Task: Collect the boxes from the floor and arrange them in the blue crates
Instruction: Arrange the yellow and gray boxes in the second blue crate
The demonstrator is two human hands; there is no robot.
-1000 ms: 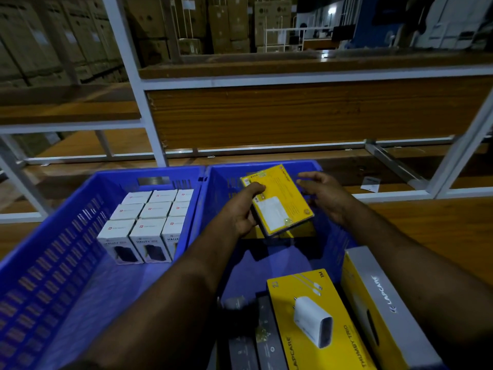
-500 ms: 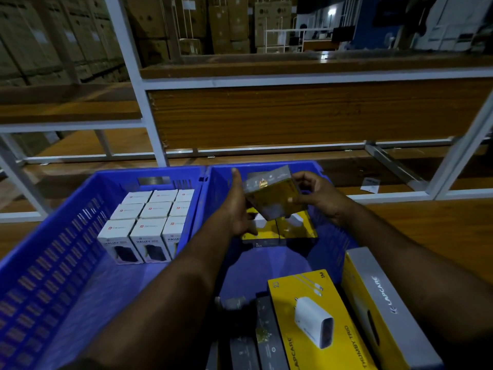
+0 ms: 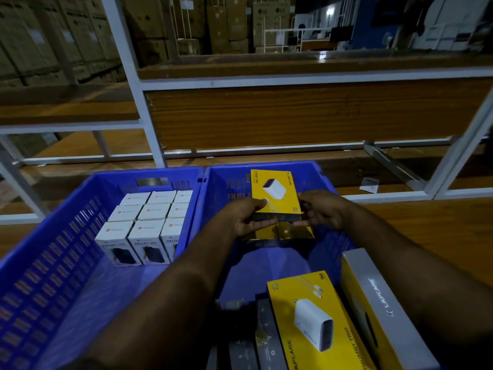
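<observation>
Two blue crates (image 3: 205, 182) sit side by side across the lower frame; the left one holds rows of white boxes (image 3: 149, 222). Over the right crate, centre frame, a yellow box (image 3: 276, 194) picturing a white charger stands upright, pinched at its lower edge by the left hand (image 3: 246, 216) and right hand (image 3: 324, 210).

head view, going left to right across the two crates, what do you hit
left blue crate → white boxes → left hand → yellow box held upright → right hand → right blue crate's rim
</observation>
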